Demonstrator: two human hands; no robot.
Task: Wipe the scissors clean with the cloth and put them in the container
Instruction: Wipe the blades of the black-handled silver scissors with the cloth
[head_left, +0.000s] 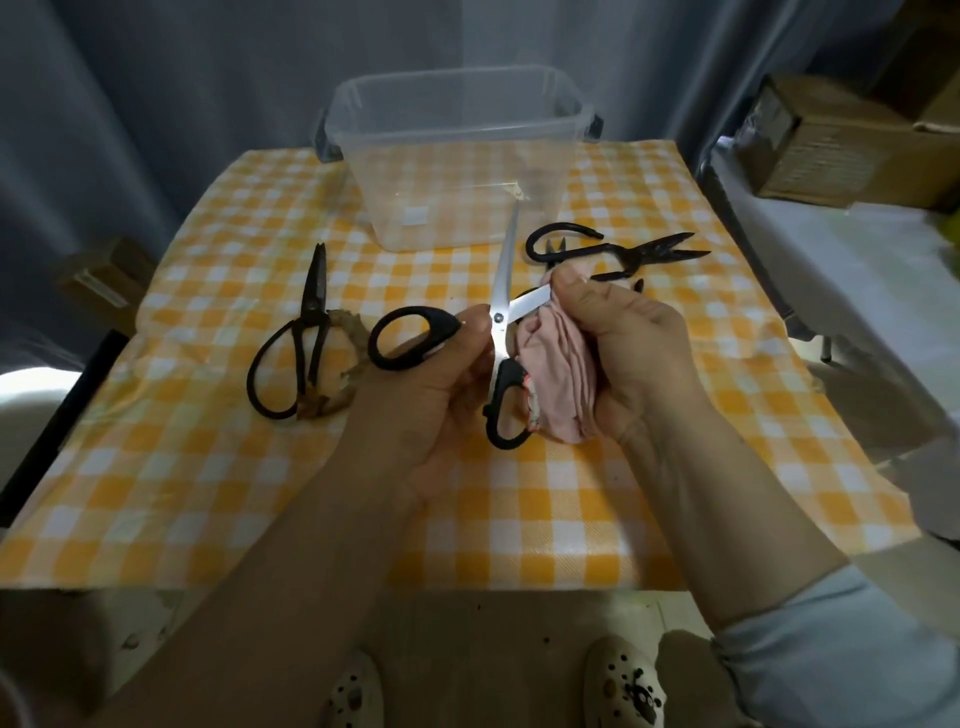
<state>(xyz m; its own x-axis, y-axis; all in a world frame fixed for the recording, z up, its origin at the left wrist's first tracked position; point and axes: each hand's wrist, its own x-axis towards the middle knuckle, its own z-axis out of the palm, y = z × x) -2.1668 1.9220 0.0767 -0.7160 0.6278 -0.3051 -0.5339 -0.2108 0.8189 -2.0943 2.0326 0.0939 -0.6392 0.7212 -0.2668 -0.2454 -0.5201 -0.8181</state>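
On a yellow-and-white checked tablecloth (291, 519) we see, at the left, black iron scissors (311, 306) lying shut with the blades pointing far, the handles resting against a brownish crumpled scrap (337, 371). Right of these, near the middle, the left hand (447, 400) grips the steel scissors with black plastic handles (502, 270), fingers curled round one handle close to the pivot, holding them above the table. Their blades stand apart: one points far, its tip overlapping the near wall of the clear plastic container (457, 109) in this view; the other points right. The container stands at the far middle of the table, with dark latches at both ends. The right hand (628, 338) holds a bunched pink cloth (558, 384), thumb and fingers pinching it round the right-pointing blade. Beyond the right hand a second pair of black iron scissors (649, 252) lies on the tablecloth, the blades slightly parted and pointing right. At the far right, off the table, sits a cardboard box (826, 140).
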